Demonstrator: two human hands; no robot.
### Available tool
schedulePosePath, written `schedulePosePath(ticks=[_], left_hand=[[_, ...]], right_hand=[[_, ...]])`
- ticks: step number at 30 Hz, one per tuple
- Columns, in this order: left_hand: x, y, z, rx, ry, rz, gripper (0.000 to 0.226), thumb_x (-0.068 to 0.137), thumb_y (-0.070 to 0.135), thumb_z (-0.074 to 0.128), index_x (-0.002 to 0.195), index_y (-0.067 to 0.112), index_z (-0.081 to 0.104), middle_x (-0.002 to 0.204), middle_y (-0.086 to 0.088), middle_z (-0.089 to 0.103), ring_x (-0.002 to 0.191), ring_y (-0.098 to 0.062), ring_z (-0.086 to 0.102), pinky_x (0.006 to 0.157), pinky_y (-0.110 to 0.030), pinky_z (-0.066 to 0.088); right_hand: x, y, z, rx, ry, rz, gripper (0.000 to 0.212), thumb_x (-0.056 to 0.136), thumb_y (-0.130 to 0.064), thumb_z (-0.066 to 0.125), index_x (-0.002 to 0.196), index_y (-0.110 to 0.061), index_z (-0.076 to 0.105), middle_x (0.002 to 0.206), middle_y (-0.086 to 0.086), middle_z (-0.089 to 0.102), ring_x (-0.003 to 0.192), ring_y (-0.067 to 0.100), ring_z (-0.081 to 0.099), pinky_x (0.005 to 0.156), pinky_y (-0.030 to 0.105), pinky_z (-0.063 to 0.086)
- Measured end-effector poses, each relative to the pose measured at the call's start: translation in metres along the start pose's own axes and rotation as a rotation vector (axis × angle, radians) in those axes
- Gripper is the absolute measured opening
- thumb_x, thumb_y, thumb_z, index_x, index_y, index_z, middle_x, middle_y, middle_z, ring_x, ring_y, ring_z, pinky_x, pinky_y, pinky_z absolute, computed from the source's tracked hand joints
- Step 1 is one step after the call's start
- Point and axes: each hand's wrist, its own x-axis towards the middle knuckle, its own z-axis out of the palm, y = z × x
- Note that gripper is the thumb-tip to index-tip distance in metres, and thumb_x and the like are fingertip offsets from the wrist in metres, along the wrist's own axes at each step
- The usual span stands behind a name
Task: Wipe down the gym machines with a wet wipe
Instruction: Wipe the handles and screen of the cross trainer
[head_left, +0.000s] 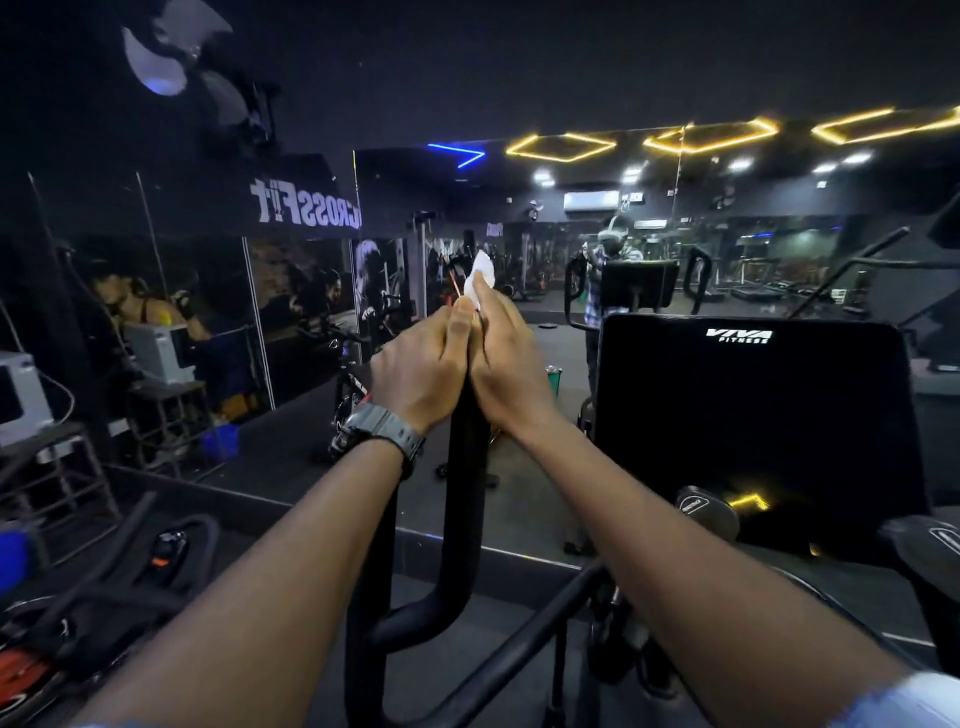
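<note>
A black upright handle bar (460, 499) of a gym machine rises in the middle of the view. Both my hands are clasped at its top end. My left hand (418, 371), with a grey watch on the wrist, wraps its fingers round the bar. My right hand (506, 364) presses against it from the right and holds a white wet wipe (478, 275) that sticks up above the fingers. The top of the bar is hidden under my hands.
The machine's black console (753, 415), marked Viva Fitness, stands to the right. A mirror wall (311, 291) runs ahead, with a bike (348, 400) before it. Cables and a metal stand (57, 483) crowd the left. A second black bar (519, 649) slants low in front.
</note>
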Motion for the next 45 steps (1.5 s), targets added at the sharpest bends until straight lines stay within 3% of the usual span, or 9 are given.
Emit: schedulePosePath(ticks=[6,10,14,20,27,32,35,38,45], left_hand=[[-0.002,-0.002,-0.003,-0.021,0.002,0.072,0.066,0.093,0.066,0.012,0.099,0.023,0.062,0.081,0.008,0.057,0.069,-0.013,0.046,0.057,-0.028,0.029],[-0.004,-0.003,-0.002,-0.030,0.010,0.080,0.072,0.081,0.077,0.002,0.092,0.026,0.052,0.069,0.012,0.049,0.059,0.002,0.039,0.057,-0.027,0.026],[-0.003,-0.008,0.000,-0.049,0.055,0.090,0.090,0.069,0.088,-0.011,0.099,0.027,0.048,0.067,0.015,0.045,0.064,-0.013,0.045,0.064,-0.031,0.030],[0.000,-0.009,-0.001,-0.058,0.059,0.097,0.101,0.069,0.091,-0.009,0.123,0.028,0.049,0.073,0.010,0.056,0.071,-0.020,0.054,0.062,-0.031,0.031],[0.000,-0.012,0.001,-0.072,0.045,0.131,0.094,0.071,0.089,-0.011,0.120,0.029,0.042,0.072,0.011,0.055,0.068,-0.017,0.052,0.068,-0.033,0.035],[-0.002,-0.013,0.000,-0.096,0.078,0.137,0.106,0.066,0.092,-0.014,0.123,0.027,0.048,0.066,0.015,0.049,0.061,-0.006,0.045,0.060,-0.030,0.030],[0.000,-0.015,0.001,-0.126,0.081,0.138,0.109,0.065,0.093,-0.014,0.125,0.027,0.048,0.068,0.016,0.051,0.062,-0.001,0.046,0.058,-0.025,0.031],[0.001,-0.019,0.004,-0.172,0.080,0.123,0.106,0.066,0.093,-0.012,0.130,0.030,0.046,0.078,0.010,0.059,0.076,-0.016,0.057,0.071,-0.032,0.037],[0.000,-0.016,-0.002,-0.378,0.051,0.003,0.109,0.066,0.097,-0.002,0.119,0.027,0.061,0.095,0.003,0.070,0.093,-0.021,0.064,0.086,-0.038,0.048]], right_hand=[[-0.044,0.022,0.011,-0.281,0.066,-0.236,0.048,0.102,-0.003,0.042,0.149,0.005,0.032,0.154,0.025,0.033,0.145,0.037,0.031,0.117,0.049,0.032],[-0.017,0.008,-0.006,-0.190,-0.079,-0.219,0.048,0.105,-0.022,0.034,0.149,-0.002,0.037,0.154,0.016,0.038,0.143,0.024,0.035,0.119,0.039,0.030],[0.014,-0.007,-0.003,-0.149,-0.043,-0.052,0.043,0.105,-0.028,0.037,0.135,-0.003,0.056,0.132,0.012,0.060,0.120,0.022,0.056,0.104,0.034,0.044],[-0.048,-0.008,0.024,-0.116,0.204,-0.018,0.044,0.105,-0.016,0.035,0.146,-0.001,0.039,0.154,0.014,0.037,0.146,0.019,0.027,0.121,0.024,0.021],[-0.001,0.006,0.000,-0.221,-0.026,-0.258,0.043,0.104,-0.025,0.035,0.135,-0.004,0.055,0.140,0.013,0.055,0.135,0.024,0.044,0.114,0.040,0.034],[-0.028,-0.004,0.019,-0.172,0.135,-0.092,0.047,0.106,-0.028,0.030,0.144,-0.004,0.045,0.148,0.011,0.045,0.138,0.022,0.041,0.113,0.042,0.037],[-0.038,0.009,0.018,-0.312,0.124,-0.288,0.044,0.102,-0.009,0.043,0.145,0.001,0.043,0.156,0.015,0.036,0.150,0.029,0.022,0.119,0.048,0.027],[-0.009,0.018,-0.004,-0.482,-0.014,-0.541,0.039,0.093,-0.004,0.055,0.131,0.000,0.059,0.141,0.016,0.055,0.140,0.035,0.040,0.114,0.053,0.034],[-0.029,0.012,0.008,-0.667,-0.077,-0.586,0.045,0.089,-0.006,0.052,0.134,0.000,0.057,0.141,0.017,0.055,0.138,0.031,0.045,0.122,0.042,0.021]])
